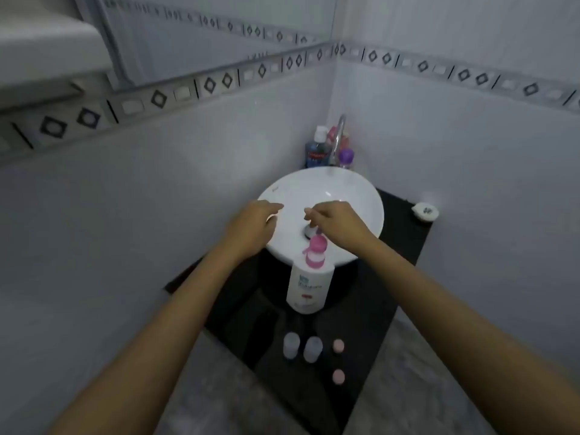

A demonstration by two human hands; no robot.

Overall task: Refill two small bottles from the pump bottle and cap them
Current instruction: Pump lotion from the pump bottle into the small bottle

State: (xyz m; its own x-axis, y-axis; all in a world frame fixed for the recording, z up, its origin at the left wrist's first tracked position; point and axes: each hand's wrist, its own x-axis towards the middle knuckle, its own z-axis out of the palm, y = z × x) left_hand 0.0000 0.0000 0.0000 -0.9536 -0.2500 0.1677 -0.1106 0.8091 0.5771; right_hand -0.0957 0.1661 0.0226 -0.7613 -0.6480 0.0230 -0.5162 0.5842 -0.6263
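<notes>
Nothing looks done yet. At lower centre of the frame, two small bottles [301, 348] stand uncapped beside two pink caps [338, 361]. The pump bottle [307, 287] waits mid-frame. Above it, the left hand [251, 227] and right hand [335, 226] hover over the sink [361, 196], fingers relaxed, holding nothing.

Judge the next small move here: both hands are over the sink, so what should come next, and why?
Probably bring one hand back to pick up a small bottle and carry it to the pump bottle. Both small bottles stand uncapped on the dark counter, their two pink caps lying beside them, and neither hand holds anything. Whether they are already filled is too blurred to tell.
</notes>
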